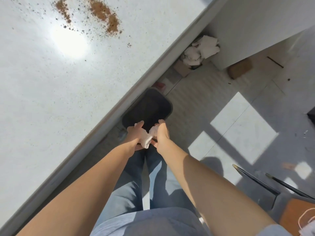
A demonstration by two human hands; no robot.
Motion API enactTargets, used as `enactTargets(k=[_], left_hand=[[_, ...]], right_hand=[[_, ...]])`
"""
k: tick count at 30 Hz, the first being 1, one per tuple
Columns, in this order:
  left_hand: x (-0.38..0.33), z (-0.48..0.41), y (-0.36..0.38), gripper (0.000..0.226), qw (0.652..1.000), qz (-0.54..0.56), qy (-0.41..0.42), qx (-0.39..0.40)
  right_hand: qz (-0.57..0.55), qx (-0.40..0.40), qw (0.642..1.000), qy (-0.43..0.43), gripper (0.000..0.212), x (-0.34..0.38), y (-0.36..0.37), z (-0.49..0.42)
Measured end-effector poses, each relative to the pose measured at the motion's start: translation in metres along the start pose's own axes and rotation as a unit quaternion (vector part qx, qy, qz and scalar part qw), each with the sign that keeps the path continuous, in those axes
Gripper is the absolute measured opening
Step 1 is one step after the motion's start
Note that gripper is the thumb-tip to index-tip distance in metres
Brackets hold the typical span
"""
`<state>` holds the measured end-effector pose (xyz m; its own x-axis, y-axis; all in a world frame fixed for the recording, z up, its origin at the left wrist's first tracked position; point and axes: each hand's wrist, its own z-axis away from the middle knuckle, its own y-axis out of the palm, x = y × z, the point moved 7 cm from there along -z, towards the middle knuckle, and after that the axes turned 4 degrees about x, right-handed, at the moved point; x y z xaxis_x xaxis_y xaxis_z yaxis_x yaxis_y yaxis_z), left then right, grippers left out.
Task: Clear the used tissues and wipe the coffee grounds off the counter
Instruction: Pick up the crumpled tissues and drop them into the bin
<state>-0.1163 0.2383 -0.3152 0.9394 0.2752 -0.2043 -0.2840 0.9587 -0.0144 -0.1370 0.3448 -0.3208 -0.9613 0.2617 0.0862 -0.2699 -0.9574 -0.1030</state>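
Bench up-left of the hands, white, speckled. Grounds sit far up from the hands on it: two brown streaks plus scattered dark specks, unwiped. Left hand is closed on a crumpled white tissue. Right hand just beside it is pinched on another wad or the same one's far end; cannot tell which. Both hands are low, over the near rim of the dark bin, which stands on the floor against the bench edge. Tissue looks soft, squashed, faintly pinkish, light. Step: dumping tissues, likely first half of task. Next: let go so the wad falls inside the bin, then wipe the grounds. More white paper lies up-right of the hands on the floor.
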Motion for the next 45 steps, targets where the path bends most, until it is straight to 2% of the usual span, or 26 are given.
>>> enactTargets(k=[2,6,10,14,18,21,25,28,34,37,40,42,45], left_hand=[[0.000,0.001,-0.004,0.054,0.999,0.040,-0.007,0.008],[0.001,0.001,-0.003,0.044,0.997,0.066,-0.007,0.035],[0.007,-0.007,0.004,0.062,0.999,-0.034,0.009,0.034],[0.008,-0.005,0.017,0.063,0.989,-0.133,0.042,0.046],[0.009,0.007,0.028,0.063,0.984,-0.150,0.073,0.068],[-0.005,0.025,0.036,0.063,0.972,-0.187,0.126,0.069],[-0.042,0.066,0.046,0.062,0.929,-0.272,0.241,0.074],[-0.067,0.101,0.043,0.062,0.901,-0.303,0.302,0.073],[-0.114,0.192,0.044,0.065,0.851,-0.308,0.422,0.058],[-0.134,0.238,0.032,0.067,0.810,-0.304,0.501,0.015],[-0.154,0.273,0.004,0.065,0.769,-0.293,0.564,-0.064],[-0.164,0.287,-0.020,0.067,0.752,-0.292,0.579,-0.114],[-0.165,0.296,-0.057,0.072,0.746,-0.300,0.565,-0.183]], right_hand=[[0.017,-0.002,1.000,-0.001,0.031,0.002,-0.004,-0.001],[0.032,0.022,0.999,0.005,0.045,0.007,-0.001,-0.004],[0.069,0.012,0.997,0.013,0.051,0.010,-0.001,-0.002],[0.101,0.014,0.995,0.008,0.054,0.008,-0.005,-0.001],[0.167,-0.006,0.984,-0.065,0.055,0.012,-0.018,0.004],[0.220,0.003,0.962,-0.159,0.053,0.024,-0.024,0.017],[0.289,0.037,0.904,-0.313,0.051,0.062,-0.022,0.054],[0.339,0.056,0.837,-0.425,0.050,0.093,-0.026,0.097],[0.321,0.054,0.722,-0.610,0.037,0.145,-0.031,0.207],[0.333,0.069,0.663,-0.667,0.036,0.150,-0.022,0.255],[0.362,0.078,0.590,-0.718,0.038,0.154,0.003,0.298],[0.372,0.089,0.555,-0.738,0.039,0.154,0.028,0.321],[0.400,0.114,0.526,-0.742,0.041,0.143,0.067,0.338]])
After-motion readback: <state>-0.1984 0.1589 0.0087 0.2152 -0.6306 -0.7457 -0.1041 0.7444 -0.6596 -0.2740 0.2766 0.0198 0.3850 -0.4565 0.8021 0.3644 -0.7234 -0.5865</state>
